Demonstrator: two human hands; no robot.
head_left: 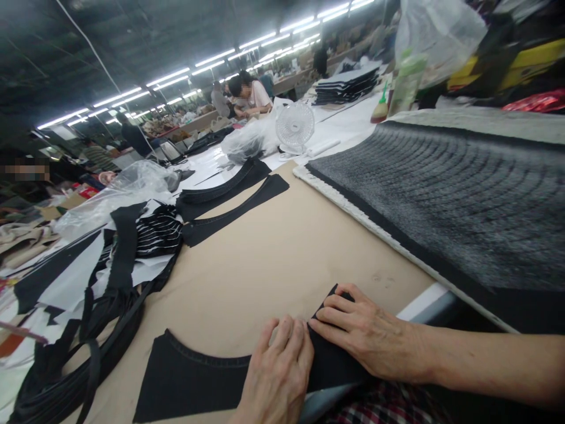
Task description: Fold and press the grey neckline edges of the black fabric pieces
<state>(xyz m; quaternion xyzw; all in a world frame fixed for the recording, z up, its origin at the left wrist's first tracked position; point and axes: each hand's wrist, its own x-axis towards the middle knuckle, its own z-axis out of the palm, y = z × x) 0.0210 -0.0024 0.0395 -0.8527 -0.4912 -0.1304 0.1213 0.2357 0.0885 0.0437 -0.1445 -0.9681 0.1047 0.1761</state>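
Observation:
A black fabric piece [194, 380] with a curved, notched upper edge lies flat along the front of the tan work surface. My left hand [280, 365] presses on its curved edge, fingers bent and held together. Close beside it, my right hand [366, 330] grips the raised right end of the same piece, fingertips curled at the edge. What lies under my fingertips is hidden. Farther back rest two similar curved black pieces, a nearer one [238, 212] and a farther one [225, 191].
Black strips and bands [119, 330] are heaped on the left. To the right, a white-edged board [366, 224] carries a dark textured sheet [445, 194]. Behind stand a small fan [295, 128], a glue bottle [380, 109] and a dark stack [346, 88]. A person [253, 97] bends over work farther off.

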